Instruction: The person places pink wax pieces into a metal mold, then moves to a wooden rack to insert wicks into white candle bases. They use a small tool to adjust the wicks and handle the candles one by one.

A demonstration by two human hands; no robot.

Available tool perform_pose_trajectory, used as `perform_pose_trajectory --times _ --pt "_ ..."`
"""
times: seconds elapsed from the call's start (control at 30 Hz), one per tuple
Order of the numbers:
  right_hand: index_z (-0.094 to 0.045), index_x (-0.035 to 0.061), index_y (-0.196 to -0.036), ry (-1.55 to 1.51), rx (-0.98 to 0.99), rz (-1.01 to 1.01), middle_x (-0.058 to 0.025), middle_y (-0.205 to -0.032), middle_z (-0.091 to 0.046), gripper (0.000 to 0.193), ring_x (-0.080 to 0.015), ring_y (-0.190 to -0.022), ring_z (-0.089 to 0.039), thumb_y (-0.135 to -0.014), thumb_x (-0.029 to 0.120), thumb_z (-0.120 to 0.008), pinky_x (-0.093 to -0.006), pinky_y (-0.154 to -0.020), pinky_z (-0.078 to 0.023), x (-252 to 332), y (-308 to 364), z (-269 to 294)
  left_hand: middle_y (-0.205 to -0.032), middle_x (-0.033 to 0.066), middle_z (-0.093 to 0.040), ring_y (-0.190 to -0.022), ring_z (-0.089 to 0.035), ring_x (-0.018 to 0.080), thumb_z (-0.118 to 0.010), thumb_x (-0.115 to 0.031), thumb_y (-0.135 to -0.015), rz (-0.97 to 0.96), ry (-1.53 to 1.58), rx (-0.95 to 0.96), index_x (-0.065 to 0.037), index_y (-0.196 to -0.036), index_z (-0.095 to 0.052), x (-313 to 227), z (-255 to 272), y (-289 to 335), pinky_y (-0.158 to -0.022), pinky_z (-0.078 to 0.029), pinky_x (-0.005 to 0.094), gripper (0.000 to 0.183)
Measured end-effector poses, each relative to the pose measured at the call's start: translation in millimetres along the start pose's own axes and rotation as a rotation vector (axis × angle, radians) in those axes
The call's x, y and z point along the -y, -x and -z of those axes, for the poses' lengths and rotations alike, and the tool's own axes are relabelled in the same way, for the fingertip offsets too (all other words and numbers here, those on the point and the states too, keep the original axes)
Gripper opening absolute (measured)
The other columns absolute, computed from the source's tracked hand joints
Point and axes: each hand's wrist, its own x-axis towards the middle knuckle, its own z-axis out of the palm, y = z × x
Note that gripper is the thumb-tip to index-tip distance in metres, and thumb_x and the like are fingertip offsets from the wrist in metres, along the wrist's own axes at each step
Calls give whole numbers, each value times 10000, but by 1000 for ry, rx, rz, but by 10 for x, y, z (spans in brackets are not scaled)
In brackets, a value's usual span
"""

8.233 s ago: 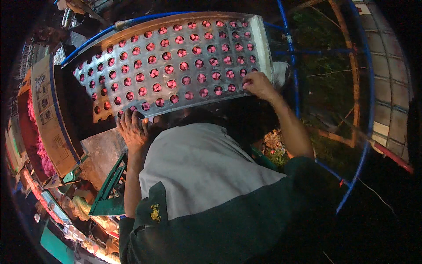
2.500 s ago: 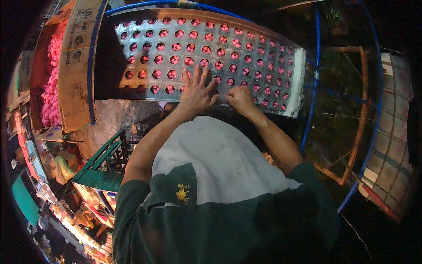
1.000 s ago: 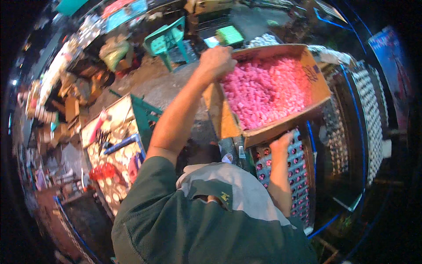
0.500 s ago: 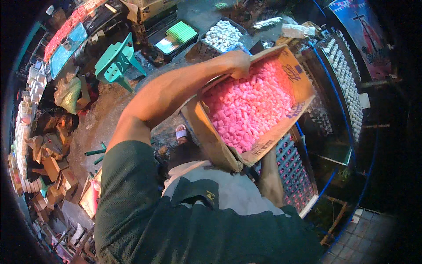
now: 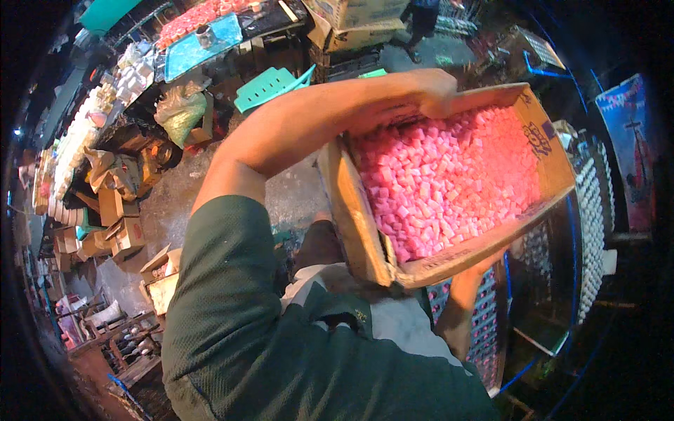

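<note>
Pink pieces [image 5: 442, 186]: inside cardboard box [image 5: 358, 228]
Left grip [image 5: 439, 95]: pinching box's far rim
Right grip [image 5: 489, 263]: under box's near side; cannot tell whether spread

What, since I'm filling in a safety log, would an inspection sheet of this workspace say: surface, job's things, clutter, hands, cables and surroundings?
Surface: floor is grey-brown and blotchy.
Job's things: cardboard box, open-topped, holds many small pink pieces; perforated tray is partly hidden by it.
Clutter: loose cartons and a yellowish bag at left; green chair beyond the left forearm.
Hands: left hand grips the box's far rim; right hand is at its near side, fingers mostly hidden.
Cables: nothing seen.
Surroundings: rows of white pieces and a blue banner at right; another person's legs in the background.
</note>
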Motion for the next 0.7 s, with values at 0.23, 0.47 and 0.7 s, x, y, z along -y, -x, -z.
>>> perform_pose_trajectory --times 0.23,0.47,0.7 --pt "-294 118 -1652 21 -73 -313 -139 -1712 -284 817 -367 -1541 -324 -1047 663 -362 -557 -1262 -261 -1066 -631 -1496 -830 256 -732 -770 -735 411 -731 -261 -713 179 -207 -92 38 -898 -766 1548 1027 890 -671 -564 506 353" --pt "-293 132 -1654 8 -100 -756 -135 -1713 -282 819 -370 -1543 -319 -1042 671 -368 -571 -1258 -257 -2954 -970 -3176 -840 296 -729 -794 -757 410 -665 -126 -700 444 -181 -149 35 -856 -782 3378 1336 2013 -683 -590 485 252" --pt "-293 146 -1655 -45 -171 -1062 -132 -1714 -281 821 -373 -1546 -314 -1036 678 -374 -585 -1255 -253 -4540 -869 -4171 -888 275 -743 -835 -749 427 -668 -170 -792 611 -172 -104 12 -862 -791 4906 822 2638 -741 -592 501 231"
